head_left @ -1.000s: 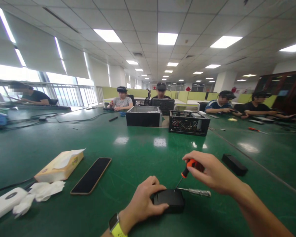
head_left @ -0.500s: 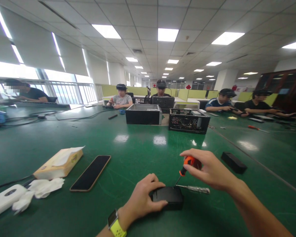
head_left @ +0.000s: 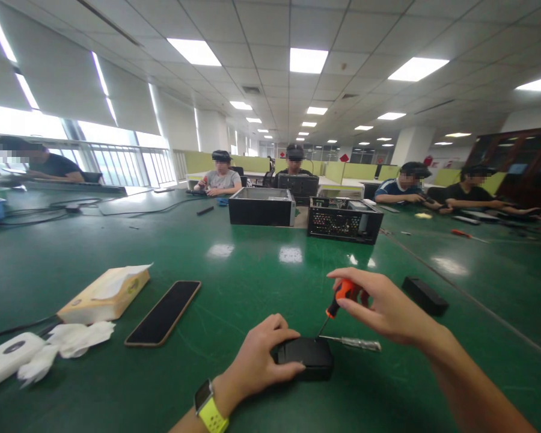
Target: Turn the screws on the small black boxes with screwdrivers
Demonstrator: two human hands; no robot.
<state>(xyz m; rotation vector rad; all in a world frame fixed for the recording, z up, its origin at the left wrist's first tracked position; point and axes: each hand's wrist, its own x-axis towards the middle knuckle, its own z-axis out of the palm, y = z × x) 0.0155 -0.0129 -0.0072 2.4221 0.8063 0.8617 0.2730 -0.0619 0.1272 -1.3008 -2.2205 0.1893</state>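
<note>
On the green tabletop (head_left: 234, 270) sits a black case (head_left: 312, 356), clasped by the left hand (head_left: 267, 350). The right hand (head_left: 381, 302) pinches an orange-handled screwdriver (head_left: 344, 291), tip at the case's far edge; a clear-handled screwdriver (head_left: 364, 344) lies just beside.

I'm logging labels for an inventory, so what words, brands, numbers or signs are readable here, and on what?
No text is readable.
Tissue pack: printed marks, too blurred.
White device: dark oval, no legible lettering.
Red diamond in the background: too small.
Black case and orange-black screwdriver: no lettering visible.
</note>
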